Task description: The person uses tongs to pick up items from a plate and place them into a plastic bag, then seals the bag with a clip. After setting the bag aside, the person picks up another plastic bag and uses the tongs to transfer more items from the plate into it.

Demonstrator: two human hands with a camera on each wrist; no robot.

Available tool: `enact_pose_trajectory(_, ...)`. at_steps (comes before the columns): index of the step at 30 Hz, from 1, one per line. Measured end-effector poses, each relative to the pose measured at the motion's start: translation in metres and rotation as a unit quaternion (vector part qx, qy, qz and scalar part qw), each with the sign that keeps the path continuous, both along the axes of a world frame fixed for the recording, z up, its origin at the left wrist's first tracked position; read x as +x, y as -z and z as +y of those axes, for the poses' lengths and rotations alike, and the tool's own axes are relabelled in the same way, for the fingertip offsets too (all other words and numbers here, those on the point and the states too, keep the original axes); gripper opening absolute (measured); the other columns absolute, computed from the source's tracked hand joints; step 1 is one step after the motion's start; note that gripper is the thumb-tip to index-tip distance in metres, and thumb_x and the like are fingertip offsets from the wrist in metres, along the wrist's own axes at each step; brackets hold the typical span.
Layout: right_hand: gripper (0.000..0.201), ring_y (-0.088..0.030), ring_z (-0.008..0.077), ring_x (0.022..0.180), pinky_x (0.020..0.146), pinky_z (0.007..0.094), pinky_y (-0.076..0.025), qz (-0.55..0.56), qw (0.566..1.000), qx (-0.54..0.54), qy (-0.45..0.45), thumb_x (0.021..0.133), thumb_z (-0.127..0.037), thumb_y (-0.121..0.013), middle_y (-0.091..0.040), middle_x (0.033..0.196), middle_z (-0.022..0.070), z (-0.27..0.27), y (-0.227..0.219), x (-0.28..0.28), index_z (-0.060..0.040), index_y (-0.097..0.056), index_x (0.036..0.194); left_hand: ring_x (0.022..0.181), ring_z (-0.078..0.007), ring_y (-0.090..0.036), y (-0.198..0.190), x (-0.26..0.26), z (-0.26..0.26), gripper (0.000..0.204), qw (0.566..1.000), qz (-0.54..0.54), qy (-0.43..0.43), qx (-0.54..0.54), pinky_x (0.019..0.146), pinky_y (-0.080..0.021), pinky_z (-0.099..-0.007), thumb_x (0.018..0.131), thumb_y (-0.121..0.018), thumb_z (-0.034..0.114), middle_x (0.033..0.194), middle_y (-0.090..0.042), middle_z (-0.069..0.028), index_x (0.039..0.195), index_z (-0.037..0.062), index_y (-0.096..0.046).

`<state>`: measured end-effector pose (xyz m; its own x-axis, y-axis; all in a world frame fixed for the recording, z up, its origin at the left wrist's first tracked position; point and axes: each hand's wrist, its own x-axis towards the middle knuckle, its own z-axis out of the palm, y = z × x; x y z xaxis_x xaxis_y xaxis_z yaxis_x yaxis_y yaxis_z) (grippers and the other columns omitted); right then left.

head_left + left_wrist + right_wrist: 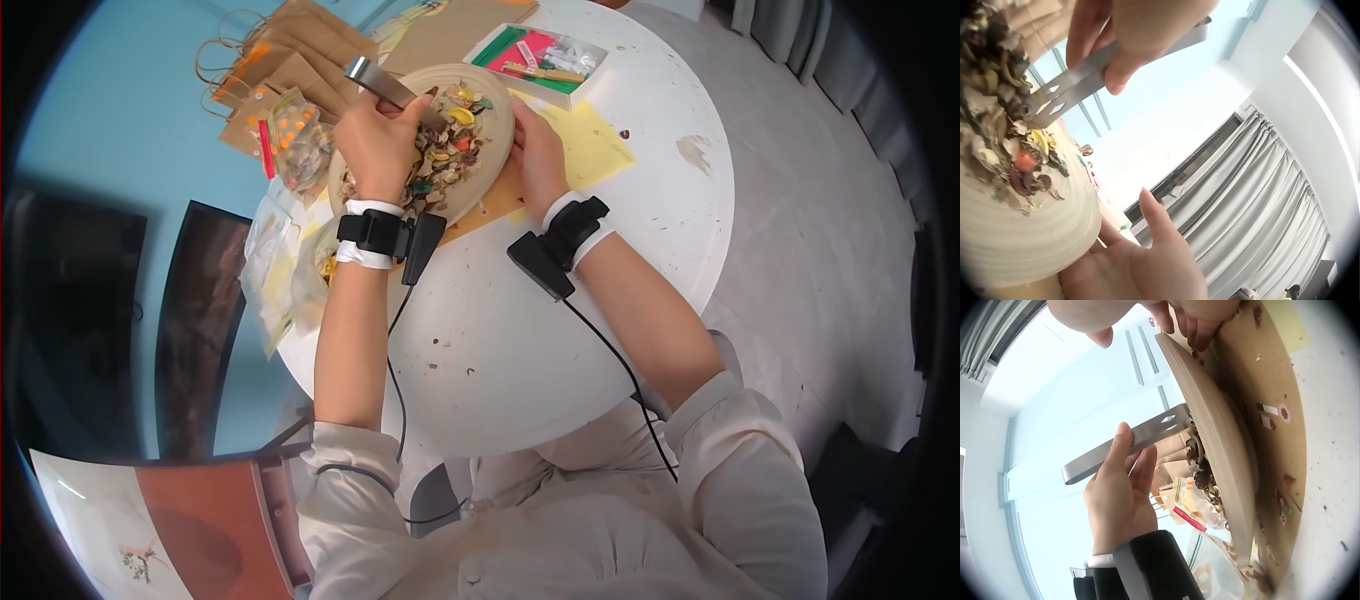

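My left hand pinches a pair of metal tongs between thumb and fingers. The slotted tips of the tongs reach into a heap of dried petals and leaves, a potpourri with yellow, orange and green bits. It lies on a round, ridged, cream-coloured plate. At the plate's right edge is my right hand, its fingers against and under the rim and its thumb sticking up apart from it. In the right wrist view the plate's near side stands raised above the brown paper.
Brown paper bags stand at the back left, beside a clear bag with a red closure. An open white box of small items sits behind the plate on yellow paper. Loose crumbs dot the round white table.
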<state>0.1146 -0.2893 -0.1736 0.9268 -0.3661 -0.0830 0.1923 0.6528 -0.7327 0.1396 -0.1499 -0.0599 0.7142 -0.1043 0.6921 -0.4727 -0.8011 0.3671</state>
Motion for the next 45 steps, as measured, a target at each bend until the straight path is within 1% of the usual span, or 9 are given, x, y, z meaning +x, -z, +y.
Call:
enact_pose_trajectory(4, 0.045, -0.058, 0.0130, 0.112, 0.099, 0.0281, -0.041, 0.006, 0.999, -0.032, -0.042, 0.098, -0.039, -0.051, -0.063, 0.123, 0.0046, -0.005, -0.002, -0.002, -0.0060, -0.057, 0.128, 0.057, -0.0260, -0.065, -0.001, -0.008, 0.007, 0.034, 1.000, -0.009, 0.008, 0.009, 0.058, -0.050, -0.0350, 0.068, -0.086, 0.026, 0.065, -0.068, -0.0116, 0.077, -0.0022, -0.068)
enact_pose_trajectory(11, 0.044, -0.058, 0.0138, 0.112, 0.099, 0.0286, -0.041, -0.021, 0.998, -0.006, -0.054, 0.099, -0.040, -0.051, -0.063, 0.124, 0.0050, -0.005, -0.010, -0.009, -0.0059, -0.057, 0.127, 0.061, -0.0168, -0.066, -0.031, -0.044, 0.041, 0.033, 0.999, -0.020, -0.013, -0.044, 0.060, -0.051, -0.0294, 0.071, -0.087, 0.022, 0.069, -0.070, -0.0107, 0.082, -0.0037, -0.069)
enact_pose_trajectory(14, 0.044, -0.058, 0.0138, 0.112, 0.099, 0.0285, -0.042, -0.015, 0.999, 0.002, -0.050, 0.099, -0.039, -0.051, -0.063, 0.124, 0.0050, -0.004, -0.007, -0.005, -0.0056, -0.057, 0.126, 0.061, -0.0156, -0.066, -0.045, -0.067, 0.070, 0.032, 0.993, 0.009, 0.052, -0.109, 0.060, -0.051, -0.0279, 0.072, -0.087, 0.020, 0.070, -0.071, -0.0112, 0.084, -0.0043, -0.069)
enact_pose_trajectory(15, 0.043, -0.058, 0.0137, 0.112, 0.099, 0.0285, -0.042, -0.013, 0.999, 0.001, -0.049, 0.100, -0.039, -0.051, -0.063, 0.123, 0.0049, -0.004, -0.007, -0.004, -0.0055, -0.057, 0.126, 0.062, -0.0090, -0.063, -0.051, -0.083, 0.079, 0.029, 0.998, 0.017, 0.019, -0.054, 0.059, -0.050, -0.0245, 0.077, -0.084, 0.015, 0.070, -0.070, -0.0084, 0.090, -0.0062, -0.070)
enact_pose_trajectory(26, 0.041, -0.058, 0.0137, 0.110, 0.098, 0.0277, -0.043, -0.017, 0.999, -0.007, -0.052, 0.100, -0.038, -0.051, -0.063, 0.120, 0.0044, -0.005, -0.004, -0.001, -0.0057, -0.058, 0.124, 0.070, -0.0140, -0.068, -0.047, -0.146, 0.145, 0.030, 0.992, 0.090, -0.040, 0.075, 0.065, -0.053, -0.0263, 0.076, -0.085, 0.017, 0.077, -0.072, -0.0116, 0.088, -0.0061, -0.070)
enact_pose_trajectory(32, 0.043, -0.059, 0.0153, 0.103, 0.092, 0.0286, -0.046, -0.034, 0.999, 0.009, -0.038, 0.096, -0.038, -0.058, -0.061, 0.114, 0.0080, -0.004, -0.005, -0.005, -0.0006, -0.058, 0.118, 0.079, -0.0136, -0.068, -0.061, -0.122, 0.109, 0.032, 0.998, 0.050, 0.034, -0.028, 0.070, -0.054, -0.0256, 0.078, -0.083, 0.014, 0.088, -0.073, -0.0106, 0.096, -0.0080, -0.068)
enact_pose_trajectory(37, 0.044, -0.059, 0.0142, 0.109, 0.097, 0.0286, -0.043, -0.027, 0.998, 0.007, -0.051, 0.100, -0.039, -0.051, -0.064, 0.121, 0.0054, -0.004, -0.004, -0.002, -0.0049, -0.057, 0.126, 0.070, -0.0128, -0.067, -0.047, -0.059, 0.056, 0.037, 0.997, 0.019, 0.080, -0.011, 0.064, -0.052, -0.0252, 0.075, -0.086, 0.023, 0.079, -0.072, -0.0092, 0.092, -0.0053, -0.069)
enact_pose_trajectory(41, 0.044, -0.059, 0.0132, 0.096, 0.086, 0.0255, -0.046, -0.039, 0.998, 0.039, -0.032, 0.096, -0.036, -0.058, -0.064, 0.108, 0.0074, -0.002, -0.008, -0.006, 0.0027, -0.061, 0.115, 0.067, -0.0188, -0.069, -0.022, -0.006, 0.025, 0.033, 0.995, 0.068, 0.073, -0.016, 0.063, -0.053, -0.0306, 0.074, -0.085, 0.026, 0.076, -0.073, -0.0123, 0.083, -0.0027, -0.070)
enact_pose_trajectory(45, 0.050, -0.058, 0.0147, 0.099, 0.089, 0.0256, -0.043, -0.002, 1.000, 0.007, -0.014, 0.094, -0.041, -0.060, -0.065, 0.110, 0.0081, -0.001, 0.002, 0.002, 0.0040, -0.061, 0.117, 0.066, -0.0204, -0.070, -0.017, -0.009, -0.010, 0.033, 0.992, 0.078, 0.092, -0.036, 0.063, -0.054, -0.0323, 0.074, -0.084, 0.025, 0.076, -0.073, -0.0125, 0.084, -0.0026, -0.070)
